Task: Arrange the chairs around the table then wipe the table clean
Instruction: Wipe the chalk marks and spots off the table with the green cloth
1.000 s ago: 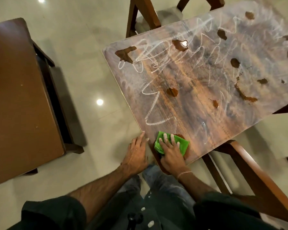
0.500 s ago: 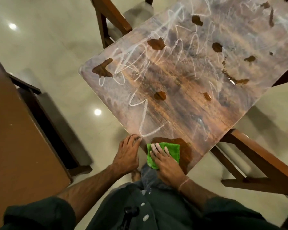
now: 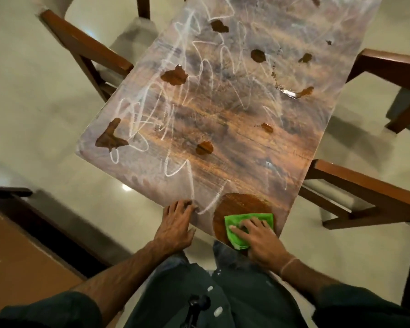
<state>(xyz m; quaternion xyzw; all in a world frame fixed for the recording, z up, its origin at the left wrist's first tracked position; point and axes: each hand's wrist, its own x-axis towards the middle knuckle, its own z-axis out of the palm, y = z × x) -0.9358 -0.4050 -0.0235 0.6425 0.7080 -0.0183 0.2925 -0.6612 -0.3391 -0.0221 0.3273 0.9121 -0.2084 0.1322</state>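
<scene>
Table: a wood-grain tabletop runs away from the person, its near short edge close to their legs.
Cloth: a green cloth lies flat on the table's near right corner, inside a rounded, darker, wet-looking patch of plain grain.
Right hand: the right hand lies palm down on the cloth, fingers straight and slightly apart, pointing left across it (pressing flat, not bunching or pinching the fabric).
Cloth against the hand: the fingers cover the cloth's middle and near part. Its far edge and left corner show beyond the fingertips, and a small fold shows under the heel of the hand at the table's edge.
Left hand: the left hand rests just left of the cloth without touching it, fingers spread, fingertips on the table's near edge, holding nothing.
Marks: white scribbles cross most of the top. Brown spills dot it from the near left corner to the far end.
Chairs: one wooden chair stands at the table's left side, and two more, near and far, stand at its right side.
Surroundings: a brown flat surface sits at lower left on a pale glossy floor.
</scene>
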